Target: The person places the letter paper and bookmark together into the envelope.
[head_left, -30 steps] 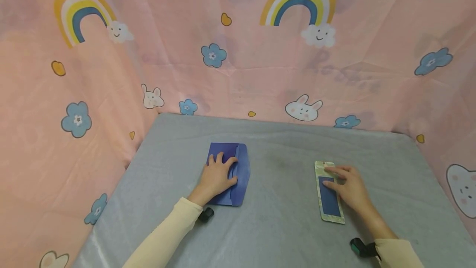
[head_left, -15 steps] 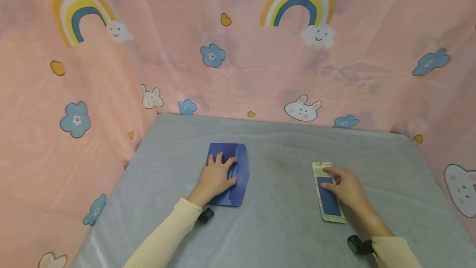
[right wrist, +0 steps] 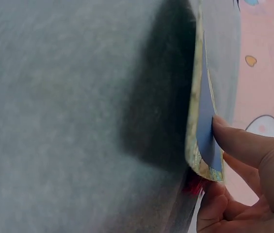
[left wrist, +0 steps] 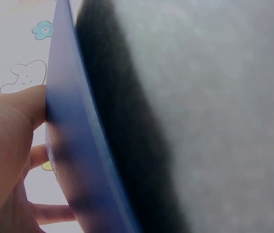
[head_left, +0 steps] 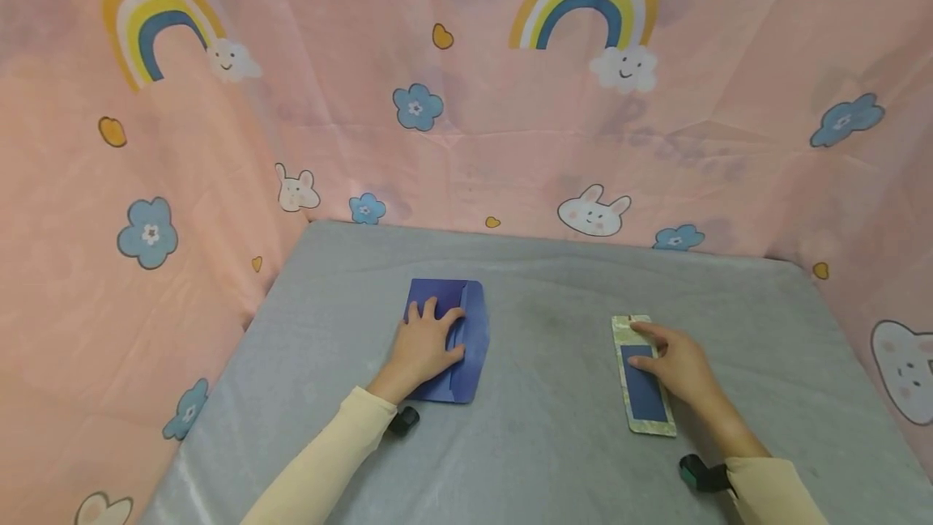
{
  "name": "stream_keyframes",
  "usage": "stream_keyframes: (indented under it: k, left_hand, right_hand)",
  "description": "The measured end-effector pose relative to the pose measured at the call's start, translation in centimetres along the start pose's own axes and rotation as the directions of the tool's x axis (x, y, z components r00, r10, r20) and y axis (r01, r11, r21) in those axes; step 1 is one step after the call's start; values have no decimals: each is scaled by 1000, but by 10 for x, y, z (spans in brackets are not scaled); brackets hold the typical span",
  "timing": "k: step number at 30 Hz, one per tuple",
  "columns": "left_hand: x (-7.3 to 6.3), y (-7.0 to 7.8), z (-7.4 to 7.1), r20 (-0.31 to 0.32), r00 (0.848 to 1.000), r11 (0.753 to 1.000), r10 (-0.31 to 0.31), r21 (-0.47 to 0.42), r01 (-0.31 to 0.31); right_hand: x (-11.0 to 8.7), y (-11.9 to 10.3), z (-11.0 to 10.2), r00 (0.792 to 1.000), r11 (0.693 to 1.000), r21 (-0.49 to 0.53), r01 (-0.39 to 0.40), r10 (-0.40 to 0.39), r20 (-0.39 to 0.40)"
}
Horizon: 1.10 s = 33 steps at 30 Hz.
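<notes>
Two hands, well apart, at a grey-covered counter (head_left: 554,444). The left hand (head_left: 425,345), near the centre of the head view, rests with fingers spread on a blue envelope (head_left: 477,339), its flap unfolded along the right side. The right hand (head_left: 683,363), right of centre, pinches a narrow card (head_left: 645,395) with a pale green border and blue panel; its thumb (right wrist: 233,138) lies on the panel. Pink patterned cloth (head_left: 503,160) fills the upper frame.
</notes>
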<state>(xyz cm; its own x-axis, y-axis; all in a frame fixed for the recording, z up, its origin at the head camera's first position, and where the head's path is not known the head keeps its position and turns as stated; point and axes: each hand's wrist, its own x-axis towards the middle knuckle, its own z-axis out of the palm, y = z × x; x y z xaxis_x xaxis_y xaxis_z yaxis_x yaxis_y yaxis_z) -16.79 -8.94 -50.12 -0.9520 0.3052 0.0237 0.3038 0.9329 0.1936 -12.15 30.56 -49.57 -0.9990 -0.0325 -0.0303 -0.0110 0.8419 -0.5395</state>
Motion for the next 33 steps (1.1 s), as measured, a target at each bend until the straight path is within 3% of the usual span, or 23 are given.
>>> stream_keyframes:
  k: [17,26,33]
  left_hand:
    - [0,0,0,-2,1000,1000,1,-5,-1]
    - [-1,0,2,-1,1000,1000,-4,-9,4]
    - [0,0,1,-2,1000,1000,-3,-16,3]
  right_hand:
    - [-2,4,6,999,993,119,-15,20,-38]
    - [-3,5,5,998,975,212,-61,59,18]
    - [0,2,0,996,968,237,-83,83,10]
